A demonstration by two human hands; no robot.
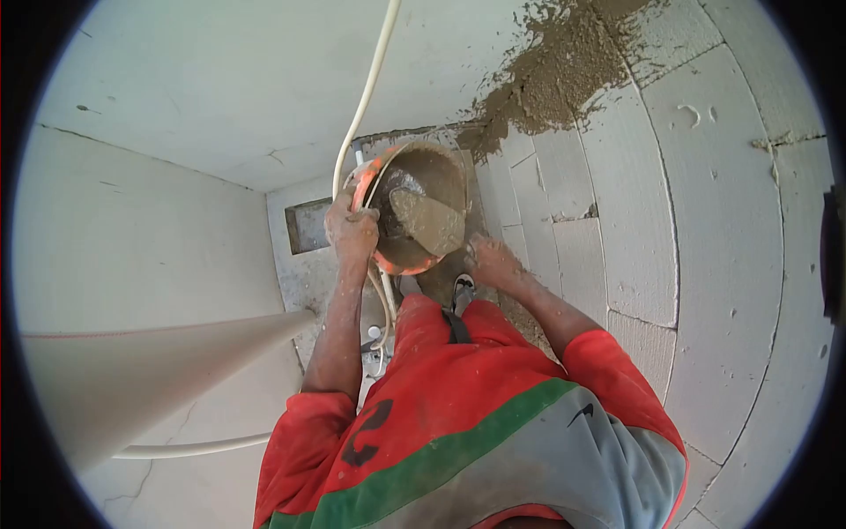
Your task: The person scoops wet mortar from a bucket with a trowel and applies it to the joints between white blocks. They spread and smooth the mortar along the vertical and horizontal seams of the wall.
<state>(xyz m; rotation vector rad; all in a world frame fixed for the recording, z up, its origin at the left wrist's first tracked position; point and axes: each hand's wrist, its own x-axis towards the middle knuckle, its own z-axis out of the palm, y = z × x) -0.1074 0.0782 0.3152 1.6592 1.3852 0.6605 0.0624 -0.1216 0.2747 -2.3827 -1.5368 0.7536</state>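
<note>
My left hand (352,231) is closed on the near left rim of an orange bucket (406,267). Wet grey-brown mortar (436,167) coats the bucket's inside. Over the bucket's mouth lies a trowel (429,222), its blade covered with mortar and its tip toward the upper left. My right hand (492,262) is closed at the bucket's right side, by the wide end of the blade, and seems to hold the trowel's handle, which is hidden. Both hands are smeared with mortar.
Rough wet mortar (564,79) covers the wall corner at the upper right. A block wall (723,203) stands on the right. A white hose (366,93) hangs beside the bucket, and a thick pale pipe (176,370) rises at the left. My shoe (463,286) shows below.
</note>
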